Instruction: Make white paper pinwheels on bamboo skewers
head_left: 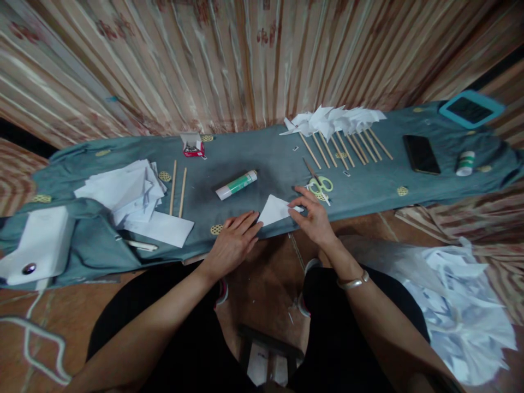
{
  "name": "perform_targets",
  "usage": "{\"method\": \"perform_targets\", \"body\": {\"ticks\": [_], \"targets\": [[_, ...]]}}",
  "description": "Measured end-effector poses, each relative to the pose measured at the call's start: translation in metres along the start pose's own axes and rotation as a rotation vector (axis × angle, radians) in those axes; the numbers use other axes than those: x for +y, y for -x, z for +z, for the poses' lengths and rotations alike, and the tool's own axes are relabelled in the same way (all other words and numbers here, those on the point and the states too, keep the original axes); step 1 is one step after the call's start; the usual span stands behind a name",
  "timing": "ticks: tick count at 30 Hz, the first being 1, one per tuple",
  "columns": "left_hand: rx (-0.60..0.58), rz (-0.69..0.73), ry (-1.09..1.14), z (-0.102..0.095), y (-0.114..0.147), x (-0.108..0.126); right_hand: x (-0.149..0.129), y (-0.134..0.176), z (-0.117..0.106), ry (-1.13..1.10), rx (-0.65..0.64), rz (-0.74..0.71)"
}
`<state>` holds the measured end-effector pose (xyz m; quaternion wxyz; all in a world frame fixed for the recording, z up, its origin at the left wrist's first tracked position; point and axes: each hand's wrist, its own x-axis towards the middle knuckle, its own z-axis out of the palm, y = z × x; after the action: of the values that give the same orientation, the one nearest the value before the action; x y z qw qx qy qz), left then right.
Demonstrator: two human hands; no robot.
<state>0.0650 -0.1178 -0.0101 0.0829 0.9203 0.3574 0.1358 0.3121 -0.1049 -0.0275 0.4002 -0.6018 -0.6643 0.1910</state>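
Observation:
A folded white paper (273, 210), roughly triangular, lies at the front edge of the cloth-covered table. My left hand (234, 240) rests flat with fingers stretched out, its fingertips at the paper's left corner. At the right corner, my right hand (313, 218) pinches the paper between thumb and fingers. Just beyond that hand are scissors (320, 184) with light green handles, their blades pointing away from me. A glue stick (236, 185) with a green and white label lies on its side behind the paper.
Paper pinwheels (327, 121) on several wooden sticks line the back right. To the left are stacked paper sheets (123, 188), two loose sticks (173, 188), a pen (141, 245) and a red box (192, 146) of small metal pieces. A phone (421, 154) lies right. A paper-filled bag (458, 316) stands below.

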Motion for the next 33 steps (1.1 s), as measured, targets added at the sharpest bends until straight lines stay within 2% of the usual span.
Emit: {"method": "perform_targets", "body": {"ticks": [5,10,12,17,21,25,31,33], "targets": [[0.11,-0.159,0.356,-0.001,-0.012,-0.006,-0.001,-0.007,-0.003,-0.136,-0.004,0.075],[0.238,-0.468,0.845,0.004,-0.041,-0.009,0.0,-0.016,-0.005,-0.3,-0.039,0.118],[0.247,-0.545,1.051,0.004,-0.054,-0.007,0.001,-0.019,-0.005,-0.367,-0.04,0.145],[0.156,-0.73,1.428,-0.004,-0.075,0.003,-0.001,-0.027,-0.007,-0.49,-0.033,0.186],[0.109,-0.791,1.546,-0.011,-0.08,0.005,-0.002,-0.03,-0.012,-0.568,-0.038,0.204],[0.101,-0.82,1.547,-0.01,-0.083,0.002,-0.001,-0.032,-0.016,-0.607,-0.049,0.219],[0.234,-0.845,1.539,-0.002,-0.087,-0.006,-0.002,-0.035,-0.019,-0.565,-0.102,0.24],[0.27,-0.829,1.523,0.0,-0.089,-0.009,0.0,-0.037,-0.022,-0.531,-0.074,0.226]]}}
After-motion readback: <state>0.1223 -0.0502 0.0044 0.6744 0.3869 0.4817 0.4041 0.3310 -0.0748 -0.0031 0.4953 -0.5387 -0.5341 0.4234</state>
